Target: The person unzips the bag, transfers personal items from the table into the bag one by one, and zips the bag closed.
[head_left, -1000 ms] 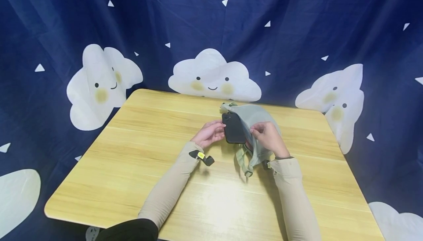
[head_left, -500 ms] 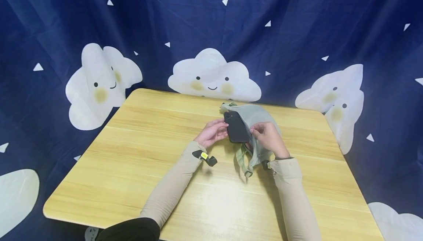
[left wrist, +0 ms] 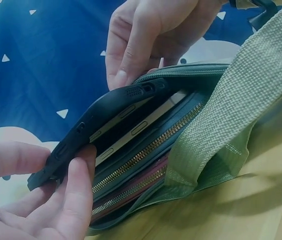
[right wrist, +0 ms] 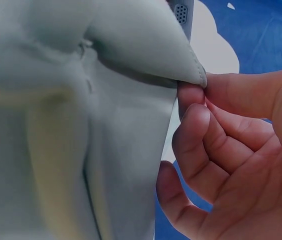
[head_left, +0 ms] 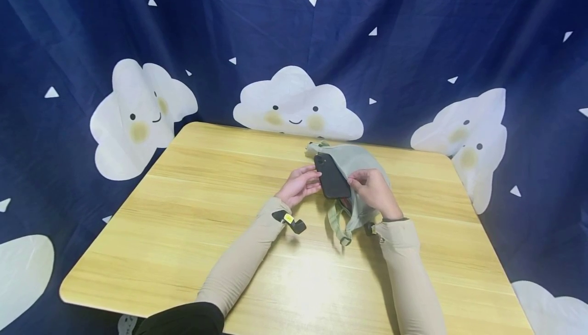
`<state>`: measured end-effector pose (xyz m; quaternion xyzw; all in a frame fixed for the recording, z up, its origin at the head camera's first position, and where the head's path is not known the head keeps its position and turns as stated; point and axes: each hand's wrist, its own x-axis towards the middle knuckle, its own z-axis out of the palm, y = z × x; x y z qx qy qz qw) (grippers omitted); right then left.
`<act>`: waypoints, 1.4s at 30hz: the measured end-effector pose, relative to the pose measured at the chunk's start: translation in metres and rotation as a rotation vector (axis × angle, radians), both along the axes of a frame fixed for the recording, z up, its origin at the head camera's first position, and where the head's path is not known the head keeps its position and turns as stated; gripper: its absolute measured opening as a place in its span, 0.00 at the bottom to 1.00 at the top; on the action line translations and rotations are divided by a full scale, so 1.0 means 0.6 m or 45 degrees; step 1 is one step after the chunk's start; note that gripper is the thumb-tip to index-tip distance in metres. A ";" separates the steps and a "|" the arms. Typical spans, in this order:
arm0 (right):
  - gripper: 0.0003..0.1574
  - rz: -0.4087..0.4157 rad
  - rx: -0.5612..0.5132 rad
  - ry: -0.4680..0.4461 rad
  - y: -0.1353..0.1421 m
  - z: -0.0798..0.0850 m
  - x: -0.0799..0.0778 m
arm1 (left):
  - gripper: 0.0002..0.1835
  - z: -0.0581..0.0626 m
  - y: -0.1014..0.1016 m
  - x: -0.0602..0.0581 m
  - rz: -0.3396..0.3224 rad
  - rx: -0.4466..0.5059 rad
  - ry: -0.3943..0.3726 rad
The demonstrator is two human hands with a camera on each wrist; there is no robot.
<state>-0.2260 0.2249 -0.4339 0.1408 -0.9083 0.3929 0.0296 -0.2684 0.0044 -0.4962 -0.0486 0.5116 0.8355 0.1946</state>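
Note:
My left hand (head_left: pixel 299 184) holds a smartphone in a black case (head_left: pixel 333 177) by its outer edge, thumb on one side and fingers on the other. The phone leans into the open mouth of a pale green sling bag (head_left: pixel 360 157). On the bag's other side, my right hand (head_left: pixel 373 191) pinches the edge of the opening between thumb and forefinger. In the left wrist view, two brass zippers (left wrist: pixel 153 148) show inside the bag, one along dark green material and one along dark red. The right wrist view shows the bag's outer fabric (right wrist: pixel 131 130) bunched near the pinched edge.
The bag lies toward the back of a light wooden table (head_left: pixel 206 171). Its woven strap (left wrist: pixel 231 115) hangs from the near end onto the tabletop. Behind the table's far edge hangs a dark blue curtain (head_left: pixel 275 23) with white clouds.
My left hand has moved a little to the right, bringing the phone closer into the bag's opening, tilting it slightly. The right hand and the bag have stayed put.

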 end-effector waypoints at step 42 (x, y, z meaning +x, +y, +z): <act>0.09 0.007 0.012 0.045 -0.004 -0.004 -0.001 | 0.24 0.000 0.038 0.016 0.083 0.075 -0.035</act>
